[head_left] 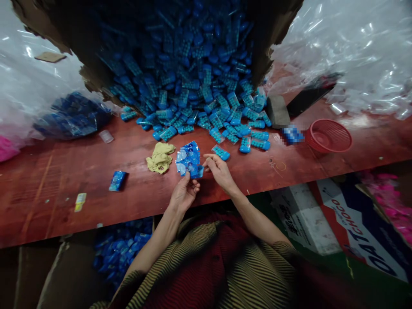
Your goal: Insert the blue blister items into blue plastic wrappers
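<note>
1. a stack of blue wrapped packets (189, 159) is gripped at its near end by the left hand (184, 194), fingers closed round the lower corner; the stack is held just above the red wooden tabletop (64, 180), directly in front of the body.
2. the right hand (219, 169) is brought against the stack's right edge, thumb and fingertips pinched on it or on a loose wrapper there; which of the two cannot be told.
3. the step in hand is judged to be the gathering of packets into a bundle; another piece would have to be taken from beyond the grip, so one hand would need to be freed while the bundle is kept squared by the other.
4. both forearms are extended forward from the lap, wrists nearly level, the left palm turned inward, the right palm turned down.
5. just beyond the right fingertips a single blue tablet case (220, 152) is lying; left of the grip a yellow crumpled cloth (160, 157) is seen, and further left a lone blue packet (117, 180).
6. further out, a heap of blue tablet cases (206, 103) is spilled from a torn cardboard box (93, 73); far right of the grip a red plastic basket (328, 136) is set.
</note>
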`<action>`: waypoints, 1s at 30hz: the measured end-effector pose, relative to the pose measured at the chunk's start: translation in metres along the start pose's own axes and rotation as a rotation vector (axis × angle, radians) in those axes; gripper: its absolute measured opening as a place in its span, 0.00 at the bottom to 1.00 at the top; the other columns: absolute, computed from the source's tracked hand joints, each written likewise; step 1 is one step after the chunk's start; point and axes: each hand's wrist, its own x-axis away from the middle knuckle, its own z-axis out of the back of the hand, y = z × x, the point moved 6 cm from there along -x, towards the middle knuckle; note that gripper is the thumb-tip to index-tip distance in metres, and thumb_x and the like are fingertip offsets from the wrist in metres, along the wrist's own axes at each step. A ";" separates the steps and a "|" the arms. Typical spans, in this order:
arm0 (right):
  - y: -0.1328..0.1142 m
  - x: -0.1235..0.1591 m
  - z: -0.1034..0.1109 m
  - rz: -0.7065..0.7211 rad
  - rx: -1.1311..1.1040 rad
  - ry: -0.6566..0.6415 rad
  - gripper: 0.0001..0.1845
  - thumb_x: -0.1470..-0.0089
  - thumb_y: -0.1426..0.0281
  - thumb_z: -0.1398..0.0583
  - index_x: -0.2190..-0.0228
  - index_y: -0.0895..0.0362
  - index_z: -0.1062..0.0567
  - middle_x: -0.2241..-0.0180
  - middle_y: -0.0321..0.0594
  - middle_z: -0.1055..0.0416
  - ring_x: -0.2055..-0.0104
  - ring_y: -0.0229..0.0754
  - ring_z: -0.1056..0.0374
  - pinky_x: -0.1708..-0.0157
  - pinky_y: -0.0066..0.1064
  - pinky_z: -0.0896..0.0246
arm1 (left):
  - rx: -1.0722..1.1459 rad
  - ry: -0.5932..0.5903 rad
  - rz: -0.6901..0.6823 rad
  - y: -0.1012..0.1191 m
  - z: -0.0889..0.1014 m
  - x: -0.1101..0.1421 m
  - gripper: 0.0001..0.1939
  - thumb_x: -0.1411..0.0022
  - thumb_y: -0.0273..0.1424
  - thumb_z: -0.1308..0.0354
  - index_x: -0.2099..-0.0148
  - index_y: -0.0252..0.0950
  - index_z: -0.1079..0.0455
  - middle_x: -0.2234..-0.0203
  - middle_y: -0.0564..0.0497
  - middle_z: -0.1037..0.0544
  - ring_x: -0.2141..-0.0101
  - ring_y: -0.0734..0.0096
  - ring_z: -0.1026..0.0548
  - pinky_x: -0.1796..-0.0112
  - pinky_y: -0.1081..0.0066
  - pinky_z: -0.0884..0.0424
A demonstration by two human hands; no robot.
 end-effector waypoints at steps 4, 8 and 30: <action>-0.012 0.001 0.027 0.101 0.517 0.131 0.21 0.44 0.63 0.45 0.51 0.59 0.33 0.54 0.49 0.32 0.55 0.48 0.35 0.55 0.41 0.39 | 0.033 0.009 0.033 -0.001 -0.002 0.003 0.15 0.37 0.33 0.48 0.75 0.33 0.36 0.88 0.56 0.34 0.85 0.79 0.32 0.84 0.82 0.36; -0.007 -0.007 0.045 0.026 1.081 0.182 0.23 0.46 0.69 0.43 0.48 0.57 0.33 0.49 0.54 0.36 0.47 0.59 0.43 0.53 0.51 0.45 | 0.069 -0.022 0.054 -0.004 -0.003 0.005 0.16 0.35 0.33 0.51 0.75 0.33 0.35 0.88 0.55 0.34 0.84 0.79 0.32 0.84 0.82 0.36; -0.023 0.017 0.033 -0.042 -0.023 -0.381 0.14 0.52 0.71 0.39 0.60 0.55 0.23 0.64 0.36 0.30 0.72 0.32 0.33 0.67 0.29 0.36 | 0.007 -0.051 -0.143 0.005 0.005 0.000 0.09 0.42 0.34 0.41 0.66 0.32 0.31 0.79 0.49 0.22 0.80 0.72 0.24 0.80 0.77 0.29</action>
